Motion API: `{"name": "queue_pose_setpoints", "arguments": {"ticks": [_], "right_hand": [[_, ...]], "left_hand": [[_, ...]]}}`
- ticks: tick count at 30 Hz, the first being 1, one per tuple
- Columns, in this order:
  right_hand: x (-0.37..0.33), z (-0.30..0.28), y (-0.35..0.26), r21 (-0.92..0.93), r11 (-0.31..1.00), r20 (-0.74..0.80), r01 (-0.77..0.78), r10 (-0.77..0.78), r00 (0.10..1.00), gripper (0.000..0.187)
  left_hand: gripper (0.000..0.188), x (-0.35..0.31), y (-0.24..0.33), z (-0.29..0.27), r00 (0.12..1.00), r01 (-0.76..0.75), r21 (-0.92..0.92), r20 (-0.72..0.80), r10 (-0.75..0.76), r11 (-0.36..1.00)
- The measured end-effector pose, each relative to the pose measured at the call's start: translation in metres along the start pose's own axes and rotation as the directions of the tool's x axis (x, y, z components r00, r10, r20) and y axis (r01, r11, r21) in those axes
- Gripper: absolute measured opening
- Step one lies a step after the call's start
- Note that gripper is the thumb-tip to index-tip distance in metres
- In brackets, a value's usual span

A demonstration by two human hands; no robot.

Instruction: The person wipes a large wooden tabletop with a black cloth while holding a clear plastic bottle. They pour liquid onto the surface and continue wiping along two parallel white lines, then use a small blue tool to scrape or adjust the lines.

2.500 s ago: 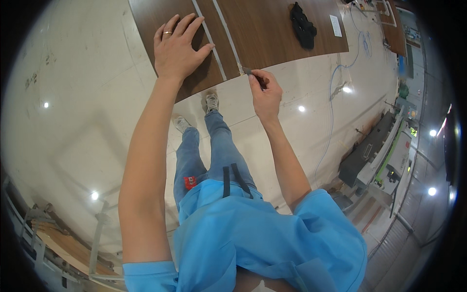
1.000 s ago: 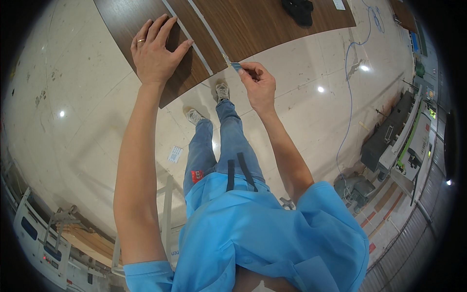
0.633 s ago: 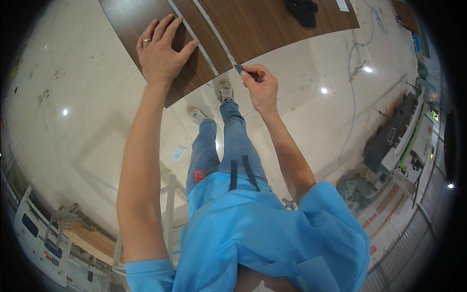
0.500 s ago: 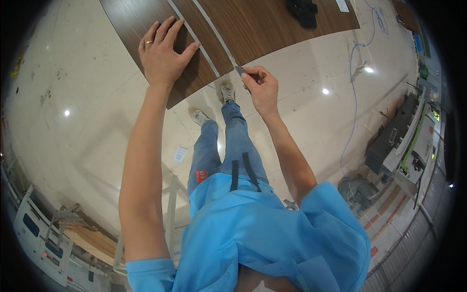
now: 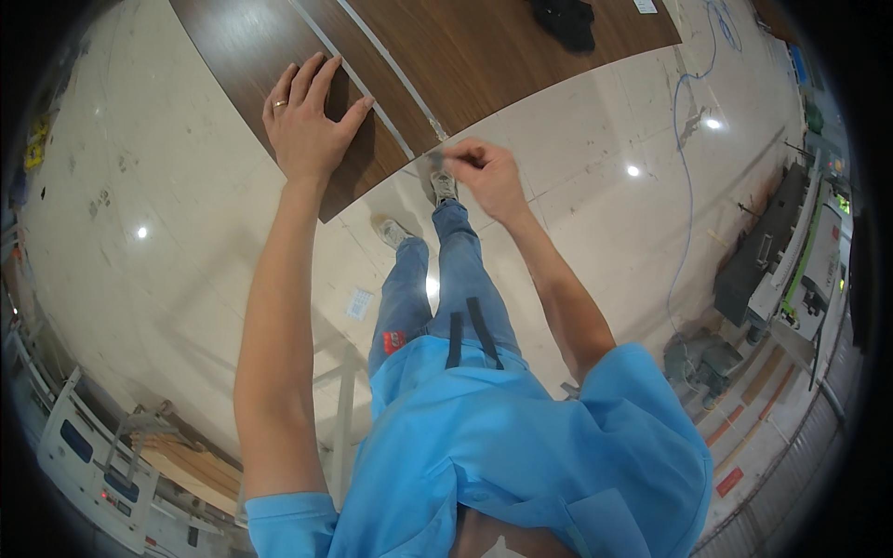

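A dark brown wood-grain panel (image 5: 493, 65) fills the top of the view, crossed by two narrow pale strips or grooves running toward its near edge. My left hand (image 5: 311, 121) rests on the panel with fingers spread, left of the strips. Just off the near edge, beside the strips' ends, my right hand (image 5: 484, 177) pinches a small flat grey scraper-like piece (image 5: 437, 160). That piece is smeared by motion, so its exact kind is unclear. Pale residue (image 5: 437, 130) shows at the end of the right strip.
A black crumpled item (image 5: 564, 23) lies on the panel's far part. A thin blue hose (image 5: 686, 186) runs over the pale floor at right, near a dark machine (image 5: 761, 242). Machinery with stacked boards (image 5: 186, 465) stands lower left. A paper slip (image 5: 359, 302) lies on the floor.
My right hand has moved slightly left and nearer with the grey piece, off the right strip's end. My left hand stays on the panel. The whole view has shifted slightly.
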State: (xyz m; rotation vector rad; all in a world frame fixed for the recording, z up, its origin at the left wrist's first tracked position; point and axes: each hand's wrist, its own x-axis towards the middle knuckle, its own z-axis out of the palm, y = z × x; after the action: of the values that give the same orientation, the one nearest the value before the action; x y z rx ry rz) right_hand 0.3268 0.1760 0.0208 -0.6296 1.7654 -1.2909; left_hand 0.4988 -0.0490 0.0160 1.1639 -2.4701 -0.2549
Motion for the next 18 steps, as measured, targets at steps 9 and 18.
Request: {"name": "queue_pose_setpoints", "arguments": {"ticks": [9, 18], "right_hand": [[0.022, -0.018, -0.039, -0.322, 0.923, -0.031, 0.212, -0.234, 0.972, 0.015], [0.071, -0.034, -0.06, -0.494, 0.755, 0.323, 0.43, -0.299, 0.898, 0.015]], "left_hand": [[0.07, 0.0, 0.002, -0.002, 1.0, -0.001, -0.034, -0.01, 0.0, 0.999], [0.07, -0.001, -0.002, 0.002, 1.0, -0.003, -0.032, -0.031, 0.002, 0.999]]}}
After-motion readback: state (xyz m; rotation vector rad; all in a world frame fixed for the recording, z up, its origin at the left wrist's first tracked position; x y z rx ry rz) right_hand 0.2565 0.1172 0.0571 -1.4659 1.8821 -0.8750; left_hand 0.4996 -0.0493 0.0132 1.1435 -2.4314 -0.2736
